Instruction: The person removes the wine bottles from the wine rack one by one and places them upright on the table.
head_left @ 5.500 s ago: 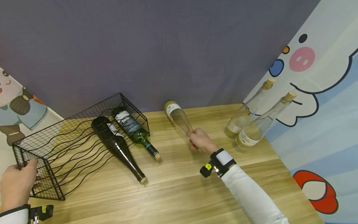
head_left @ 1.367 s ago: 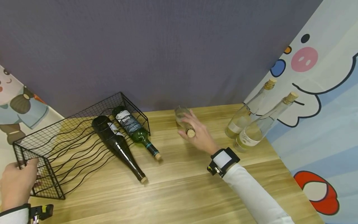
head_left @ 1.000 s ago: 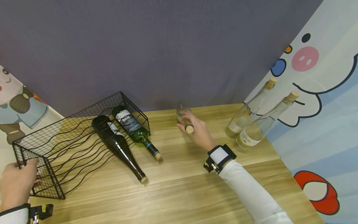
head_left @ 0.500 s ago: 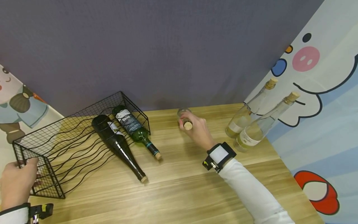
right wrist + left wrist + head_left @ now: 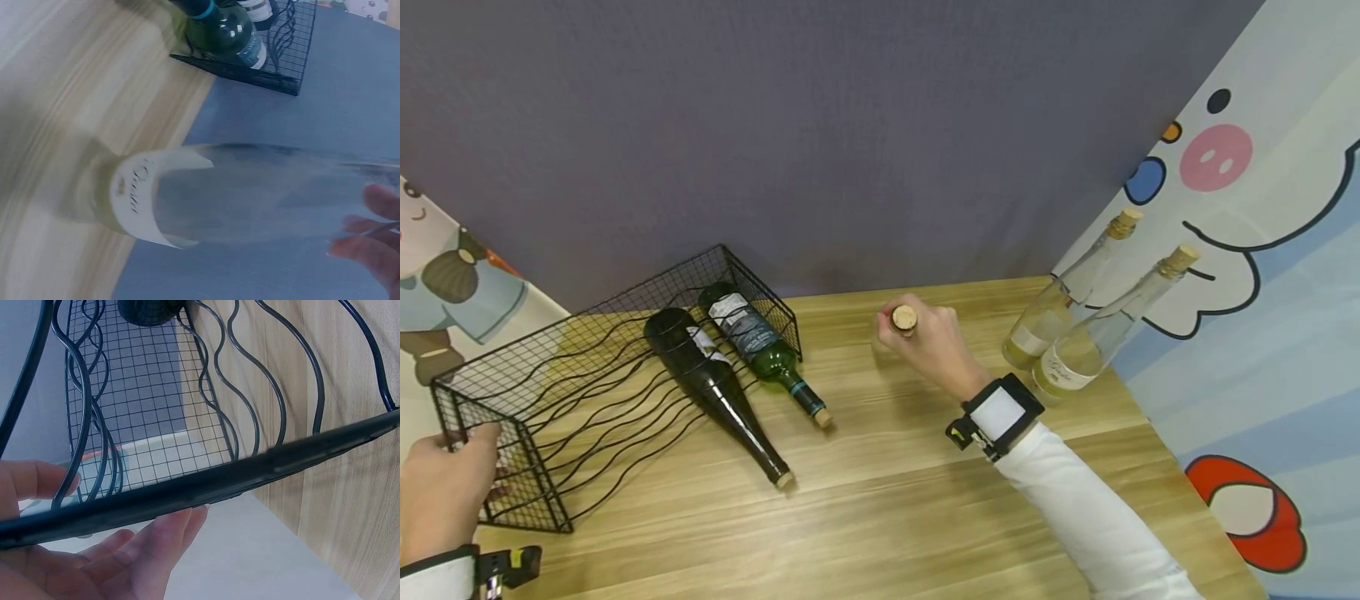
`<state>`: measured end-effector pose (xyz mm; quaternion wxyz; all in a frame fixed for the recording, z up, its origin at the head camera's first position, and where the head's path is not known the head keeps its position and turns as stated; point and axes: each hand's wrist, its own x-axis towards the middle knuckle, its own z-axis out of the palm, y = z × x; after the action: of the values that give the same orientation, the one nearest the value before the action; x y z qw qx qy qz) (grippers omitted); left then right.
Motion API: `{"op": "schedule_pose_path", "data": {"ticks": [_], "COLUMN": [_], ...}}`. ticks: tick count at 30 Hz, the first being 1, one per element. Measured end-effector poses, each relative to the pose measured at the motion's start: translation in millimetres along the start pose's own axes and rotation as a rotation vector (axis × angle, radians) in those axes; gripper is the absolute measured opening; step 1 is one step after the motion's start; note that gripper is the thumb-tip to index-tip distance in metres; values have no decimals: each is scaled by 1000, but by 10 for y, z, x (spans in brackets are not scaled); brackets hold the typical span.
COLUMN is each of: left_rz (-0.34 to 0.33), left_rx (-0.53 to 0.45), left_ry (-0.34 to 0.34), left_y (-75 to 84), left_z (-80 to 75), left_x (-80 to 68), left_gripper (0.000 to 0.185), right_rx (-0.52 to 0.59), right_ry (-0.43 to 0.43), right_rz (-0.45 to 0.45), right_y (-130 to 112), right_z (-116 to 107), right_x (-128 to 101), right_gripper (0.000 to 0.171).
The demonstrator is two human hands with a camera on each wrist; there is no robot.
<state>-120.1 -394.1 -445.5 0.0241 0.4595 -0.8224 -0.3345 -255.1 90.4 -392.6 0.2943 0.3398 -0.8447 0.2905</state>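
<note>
Your right hand [image 5: 928, 342] has its fingers clamped round the neck of the clear bottle [image 5: 187, 200], cork toward you, long axis running down to the table [image 5: 887, 500]. Your left hand [image 5: 441, 492] grips the wire rack [image 5: 550, 392], well apart to the bottle's left.

From my remote seat I find very little that reads. The white label [image 5: 140, 200] on the clear bottle [image 5: 250, 194] that my right hand [image 5: 928, 342] grips by the neck carries one cursive word, too blurred in the right wrist view to spell out. A similar script line sits on the label [image 5: 1060, 368] of the nearer standing bottle [image 5: 1093, 337], just to the right of that hand, also too small to make out. The labels on the two dark bottles [image 5: 730, 350] in the wire rack [image 5: 512, 392] held by my left hand [image 5: 441, 492] show print I cannot read.
</note>
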Motion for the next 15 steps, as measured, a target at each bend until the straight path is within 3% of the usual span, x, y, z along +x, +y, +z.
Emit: {"op": "schedule_pose_path", "data": {"ticks": [15], "left_rz": [-19], "left_rx": [7], "left_ry": [-3], "left_y": [11], "left_z": [-6], "left_x": [4], "left_gripper": [70], "right_rx": [6], "right_ry": [-78], "right_rz": [27], "right_y": [-146], "right_z": [-147], "right_x": [139], "right_gripper": [9]}}
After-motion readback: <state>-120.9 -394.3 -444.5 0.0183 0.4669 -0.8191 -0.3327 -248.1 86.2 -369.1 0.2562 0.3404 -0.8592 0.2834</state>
